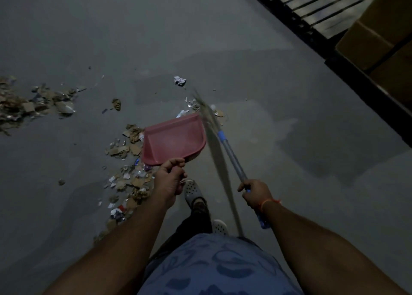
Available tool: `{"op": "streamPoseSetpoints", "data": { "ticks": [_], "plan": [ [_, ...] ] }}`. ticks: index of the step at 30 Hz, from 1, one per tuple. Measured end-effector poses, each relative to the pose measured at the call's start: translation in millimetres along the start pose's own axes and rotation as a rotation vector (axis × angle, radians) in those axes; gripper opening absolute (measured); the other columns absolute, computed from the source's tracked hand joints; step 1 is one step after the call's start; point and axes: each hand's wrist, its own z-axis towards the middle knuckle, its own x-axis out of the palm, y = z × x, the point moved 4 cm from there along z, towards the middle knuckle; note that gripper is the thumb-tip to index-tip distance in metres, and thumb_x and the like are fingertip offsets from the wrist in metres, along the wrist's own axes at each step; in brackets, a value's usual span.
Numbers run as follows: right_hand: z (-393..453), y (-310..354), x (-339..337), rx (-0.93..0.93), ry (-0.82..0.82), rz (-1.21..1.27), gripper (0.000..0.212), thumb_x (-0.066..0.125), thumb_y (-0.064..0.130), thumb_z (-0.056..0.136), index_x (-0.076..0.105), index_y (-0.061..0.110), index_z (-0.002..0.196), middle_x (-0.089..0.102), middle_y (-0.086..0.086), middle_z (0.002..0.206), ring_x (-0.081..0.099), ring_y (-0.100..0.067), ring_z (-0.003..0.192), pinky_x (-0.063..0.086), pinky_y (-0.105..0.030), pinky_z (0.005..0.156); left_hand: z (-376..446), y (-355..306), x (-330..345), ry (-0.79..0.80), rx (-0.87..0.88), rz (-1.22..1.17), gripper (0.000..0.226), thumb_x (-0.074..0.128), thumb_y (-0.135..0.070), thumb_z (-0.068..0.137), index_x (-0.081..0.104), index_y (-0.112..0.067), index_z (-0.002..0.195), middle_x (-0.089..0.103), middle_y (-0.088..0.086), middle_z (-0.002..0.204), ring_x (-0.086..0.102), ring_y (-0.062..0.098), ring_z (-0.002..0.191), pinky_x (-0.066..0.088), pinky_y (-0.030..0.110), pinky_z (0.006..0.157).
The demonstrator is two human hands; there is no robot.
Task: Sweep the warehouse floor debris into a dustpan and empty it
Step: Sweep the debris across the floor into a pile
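My left hand point(170, 178) grips the handle of a pink dustpan point(174, 139), which hangs above the grey floor with nothing visible in its tray. My right hand point(255, 193) holds the metal handle of a broom point(231, 154) with a blue collar; its bristles are blurred, just right of the dustpan. A trail of cardboard scraps and foil bits point(128, 178) runs along the floor under and left of the dustpan. A second debris pile point(29, 106) lies at the far left. A crumpled white paper point(180, 81) sits beyond the broom tip.
A black slatted pallet point(312, 11) lies at the upper right, with brown cardboard boxes point(367, 42) stacked on it. My feet in grey clogs point(192, 191) stand below the dustpan. Open grey floor spreads ahead and to the right.
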Motion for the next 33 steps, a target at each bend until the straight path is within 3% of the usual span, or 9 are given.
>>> {"op": "streamPoseSetpoints", "data": {
  "ticks": [5, 8, 11, 16, 18, 20, 22, 27, 33],
  "plan": [
    [46.7, 36.6, -14.9, 0.156, -0.043, 0.025, 0.018, 0.058, 0.005, 0.083, 0.070, 0.016, 0.077, 0.065, -0.007, 0.069, 0.065, -0.025, 0.057, 0.050, -0.024, 0.049, 44.6, -35.1, -5.9, -0.010, -0.008, -0.034, 0.025, 0.052, 0.005, 0.092, 0.066, -0.015, 0.095, 0.057, 0.009, 0.066, 0.043, 0.015, 0.046, 0.025, 0.016, 0.041],
    [74.8, 59.9, -12.0, 0.186, 0.011, -0.020, 0.011, 0.062, 0.014, 0.084, 0.073, 0.010, 0.083, 0.071, -0.013, 0.080, 0.070, -0.027, 0.061, 0.059, -0.032, 0.055, 70.7, -50.3, -12.3, -0.039, -0.008, -0.083, 0.026, 0.051, 0.007, 0.091, 0.066, -0.014, 0.095, 0.057, 0.010, 0.066, 0.042, 0.015, 0.047, 0.025, 0.015, 0.040],
    [95.2, 79.2, 1.3, 0.145, 0.130, -0.183, 0.014, 0.066, 0.020, 0.081, 0.073, 0.009, 0.085, 0.073, -0.015, 0.087, 0.071, -0.032, 0.075, 0.061, -0.043, 0.072, 87.5, -56.9, -22.6, -0.065, -0.033, -0.084, 0.025, 0.051, 0.007, 0.092, 0.065, -0.012, 0.098, 0.058, 0.010, 0.066, 0.042, 0.015, 0.043, 0.025, 0.016, 0.040],
    [99.4, 136.5, 23.5, -0.017, 0.304, -0.383, 0.017, 0.059, 0.017, 0.087, 0.074, 0.010, 0.092, 0.071, -0.010, 0.091, 0.070, -0.030, 0.088, 0.059, -0.039, 0.081, 107.4, -66.1, -46.2, -0.127, -0.058, -0.134, 0.023, 0.052, 0.007, 0.093, 0.066, -0.011, 0.098, 0.058, 0.011, 0.066, 0.044, 0.013, 0.041, 0.026, 0.016, 0.040],
    [105.7, 156.6, 25.9, -0.074, 0.370, -0.451, 0.020, 0.057, 0.009, 0.084, 0.074, 0.012, 0.093, 0.066, -0.005, 0.088, 0.068, -0.026, 0.083, 0.059, -0.035, 0.079, 116.6, -71.1, -53.5, -0.143, -0.061, -0.155, 0.024, 0.052, 0.008, 0.092, 0.065, -0.012, 0.096, 0.057, 0.011, 0.066, 0.043, 0.014, 0.042, 0.025, 0.016, 0.041],
    [111.6, 172.0, 22.9, -0.120, 0.398, -0.466, 0.027, 0.054, 0.002, 0.080, 0.075, 0.017, 0.089, 0.065, -0.004, 0.085, 0.065, -0.022, 0.068, 0.059, -0.029, 0.063, 122.5, -77.0, -56.0, -0.157, -0.053, -0.159, 0.025, 0.051, 0.008, 0.092, 0.065, -0.013, 0.095, 0.056, 0.011, 0.066, 0.041, 0.012, 0.039, 0.024, 0.014, 0.039],
    [115.6, 181.7, 17.6, -0.177, 0.394, -0.460, 0.031, 0.054, 0.000, 0.080, 0.076, 0.019, 0.089, 0.065, -0.004, 0.087, 0.063, -0.021, 0.064, 0.054, -0.027, 0.055, 125.9, -84.2, -53.8, -0.167, -0.041, -0.165, 0.025, 0.051, 0.008, 0.092, 0.064, -0.013, 0.097, 0.058, 0.011, 0.070, 0.043, 0.009, 0.038, 0.024, 0.013, 0.038],
    [118.0, 192.6, 7.7, -0.331, 0.359, -0.469, 0.036, 0.056, 0.005, 0.079, 0.076, 0.027, 0.097, 0.070, -0.004, 0.111, 0.067, -0.022, 0.096, 0.051, -0.028, 0.081, 130.2, -101.1, -38.1, -0.149, -0.030, -0.181, 0.024, 0.050, 0.009, 0.092, 0.063, -0.011, 0.099, 0.058, 0.009, 0.066, 0.043, 0.011, 0.040, 0.025, 0.013, 0.036],
    [131.9, 190.0, -24.1, -0.274, 0.211, -0.294, 0.037, 0.058, 0.002, 0.073, 0.078, 0.024, 0.095, 0.072, -0.005, 0.104, 0.068, -0.020, 0.091, 0.043, -0.017, 0.074, 141.8, -111.2, -4.8, -0.111, -0.022, -0.134, 0.029, 0.052, 0.008, 0.090, 0.066, -0.017, 0.092, 0.063, 0.003, 0.070, 0.049, 0.011, 0.046, 0.026, 0.014, 0.041]
  ]
}}
